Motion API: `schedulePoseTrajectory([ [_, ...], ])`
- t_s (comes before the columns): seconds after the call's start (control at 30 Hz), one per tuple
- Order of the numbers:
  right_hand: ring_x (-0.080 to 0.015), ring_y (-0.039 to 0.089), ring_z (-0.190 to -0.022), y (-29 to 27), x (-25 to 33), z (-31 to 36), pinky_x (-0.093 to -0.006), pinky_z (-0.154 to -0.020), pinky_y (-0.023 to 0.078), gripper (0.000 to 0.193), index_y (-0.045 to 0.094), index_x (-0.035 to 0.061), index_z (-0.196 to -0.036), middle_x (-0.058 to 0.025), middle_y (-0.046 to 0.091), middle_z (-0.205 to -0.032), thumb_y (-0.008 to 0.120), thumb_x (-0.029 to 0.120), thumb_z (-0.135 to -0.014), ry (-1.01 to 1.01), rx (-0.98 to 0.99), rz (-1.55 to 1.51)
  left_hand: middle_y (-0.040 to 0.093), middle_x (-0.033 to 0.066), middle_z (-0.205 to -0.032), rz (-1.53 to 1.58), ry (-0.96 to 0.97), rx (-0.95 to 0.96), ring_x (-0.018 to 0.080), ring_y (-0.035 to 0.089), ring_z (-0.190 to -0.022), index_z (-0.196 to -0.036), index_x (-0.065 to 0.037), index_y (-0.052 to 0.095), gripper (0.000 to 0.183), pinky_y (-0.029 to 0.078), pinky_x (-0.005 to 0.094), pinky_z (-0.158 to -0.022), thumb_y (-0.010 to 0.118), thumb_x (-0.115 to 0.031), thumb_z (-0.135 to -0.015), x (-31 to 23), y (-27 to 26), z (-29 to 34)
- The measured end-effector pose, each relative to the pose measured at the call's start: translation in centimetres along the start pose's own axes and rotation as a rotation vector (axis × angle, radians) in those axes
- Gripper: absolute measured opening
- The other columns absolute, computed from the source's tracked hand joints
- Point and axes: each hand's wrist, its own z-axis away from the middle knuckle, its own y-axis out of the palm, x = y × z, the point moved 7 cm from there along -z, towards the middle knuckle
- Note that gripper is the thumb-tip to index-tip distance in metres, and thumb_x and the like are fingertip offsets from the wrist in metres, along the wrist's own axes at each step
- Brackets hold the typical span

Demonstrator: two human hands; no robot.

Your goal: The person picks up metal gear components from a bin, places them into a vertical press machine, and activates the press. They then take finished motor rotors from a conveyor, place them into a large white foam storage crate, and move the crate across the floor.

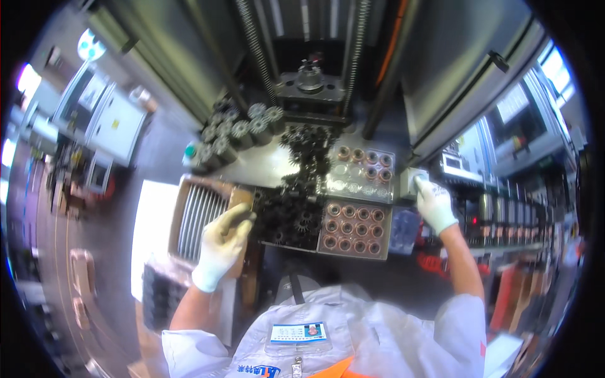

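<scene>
My left hand [222,244], in a pale glove with yellowish fingertips, hovers over the right edge of a cardboard box [237,192] that holds a row of metal rods [196,217]. Its thumb and fingers are bent but apart, with nothing visible between them. On the right, my right hand [435,205], gloved too, reaches a small grey box [411,183] beside the worktable. One finger stretches onto the box's top; the other fingers are partly hidden. Between my hands lie a heap of black toothed parts [296,211] and a clear tray of copper-coloured rings [354,228].
Another tray [362,171], partly filled with copper-coloured rings, sits farther back. Grey slotted cylinders [239,132] stand grouped at the back left. A press-like machine with a metal fixture [309,79] rises at the far middle, between metal panels. A bluish clear container [404,231] is near my right hand.
</scene>
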Motion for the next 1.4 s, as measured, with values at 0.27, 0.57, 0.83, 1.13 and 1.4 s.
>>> schedulePoseTrajectory([
  [0.27,-0.0363,0.067,-0.106,3.3,-5.4,-1.1,-0.0436,-0.092,0.053,0.04,0.064,0.005,-0.13,-0.0209,0.07,-0.115,0.06,0.01,-0.09,-0.166,-0.023,-0.165,0.072,0.0109,-0.114,-0.31,-0.266,-0.331,0.0161,0.068,-0.099,-0.129,0.004,0.062,0.036,0.053,0.0306,-0.092,0.063,-0.016,-0.099,2.0,-2.3,18.5],
  [0.57,-0.037,0.063,-0.117,1.2,28.7,11.9,-0.041,-0.103,0.048,0.035,0.065,-0.0006,-0.125,-0.0215,0.066,-0.124,0.062,-0.001,-0.089,-0.702,0.382,-0.62,0.073,0.0147,-0.104,-0.57,-0.346,-1.32,0.0241,0.07,-0.096,-0.11,0.0,0.07,0.022,0.055,0.0353,-0.087,0.068,-0.011,-0.091,8.1,-14.9,53.9],
  [0.83,-0.038,0.062,-0.115,-0.9,71.2,35.0,-0.0434,-0.099,0.05,0.043,0.058,0.0028,-0.134,-0.0196,0.062,-0.131,0.065,0.014,-0.093,-1.594,0.7,-1.169,0.065,0.0169,-0.129,-0.844,-0.691,-1.021,0.0312,0.062,-0.12,-0.133,-0.005,0.06,0.052,0.05,0.0387,-0.1,0.066,-0.041,-0.095,11.9,-28.3,72.8],
  [1.13,-0.0402,0.066,-0.101,17.5,81.5,49.3,-0.0476,-0.09,0.053,0.04,0.07,0.0079,-0.114,-0.0218,0.07,-0.11,0.057,0.04,-0.093,-1.682,1.412,0.141,0.07,0.0106,-0.086,-0.466,-0.759,-0.341,0.0303,0.07,-0.086,-0.097,-0.009,0.07,0.028,0.055,0.0408,-0.077,0.069,-0.037,-0.089,24.2,-15.0,84.1],
  [1.4,-0.0371,0.068,-0.099,26.0,75.5,49.7,-0.0446,-0.088,0.053,0.029,0.07,0.0029,-0.112,-0.0186,0.071,-0.105,0.062,0.022,-0.092,-1.595,0.877,-0.323,0.069,0.0177,-0.122,-0.085,-0.957,-0.5,0.0328,0.067,-0.11,-0.124,-0.002,0.066,0.041,0.052,0.0398,-0.094,0.065,-0.029,-0.094,34.1,-14.7,87.2],
])
